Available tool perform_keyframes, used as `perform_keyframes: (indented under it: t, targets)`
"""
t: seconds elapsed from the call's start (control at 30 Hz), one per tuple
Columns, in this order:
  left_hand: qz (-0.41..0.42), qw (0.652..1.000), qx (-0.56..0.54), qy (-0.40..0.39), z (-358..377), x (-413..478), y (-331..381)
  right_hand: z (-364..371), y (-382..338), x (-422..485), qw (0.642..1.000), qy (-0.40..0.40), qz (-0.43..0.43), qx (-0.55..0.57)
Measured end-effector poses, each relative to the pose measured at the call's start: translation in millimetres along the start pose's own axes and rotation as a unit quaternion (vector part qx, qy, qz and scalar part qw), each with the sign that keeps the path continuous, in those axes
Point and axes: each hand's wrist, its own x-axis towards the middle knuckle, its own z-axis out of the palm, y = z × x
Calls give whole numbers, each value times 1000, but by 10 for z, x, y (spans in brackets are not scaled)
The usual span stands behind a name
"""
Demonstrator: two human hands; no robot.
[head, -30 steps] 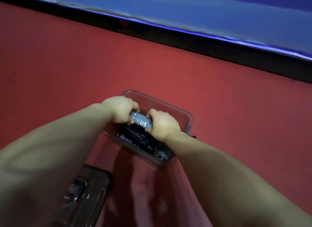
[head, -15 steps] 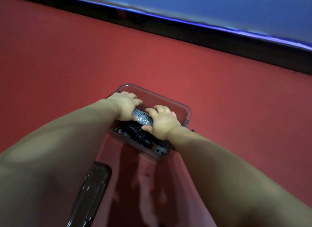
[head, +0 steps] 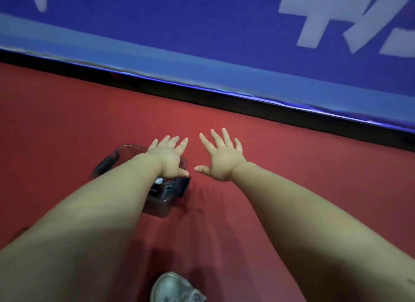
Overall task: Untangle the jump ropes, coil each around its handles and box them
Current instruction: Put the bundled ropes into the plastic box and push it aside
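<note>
1. The left hand point(head: 167, 158) was held flat over the box point(head: 125, 151), with its fingers point(head: 183, 144) spread wide and holding nothing.
2. The right hand point(head: 221, 160) was just beside it over the red floor point(head: 67, 126), fingers spread wide too, holding nothing.
3. The clear box sat on the floor under the left arm, and the dark coiled jump ropes point(head: 167, 186) lay inside it.
4. 1 grey shoe point(head: 175, 288) showed at the bottom, and a blue wall point(head: 202, 32) stood behind
</note>
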Motion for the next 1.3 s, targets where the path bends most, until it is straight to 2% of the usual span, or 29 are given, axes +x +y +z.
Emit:
perform_keyframes:
  t: [0.27,0.47,0.8,1.0,1.2,1.3]
  targets:
    - [68,997,-12,31,-312,-334,1211,-216,1042,-1074,993,15,112,-12]
    - [154,988,-3,32,-377,-397,2214,-144,1797,-1741,980,14,197,8]
    - [284,959,4,-14,89,-414,3554,684,2761,-2571,939,-38,326,100]
    - [340,939,16,-59,519,-390,4080,1401,3237,-3077,886,-86,431,147]
    - [371,923,4,-100,822,-355,4404,2159,3447,-3596,782,-161,564,210]
    - [376,920,-15,-112,938,-330,4488,2479,3450,-3781,737,-207,600,232]
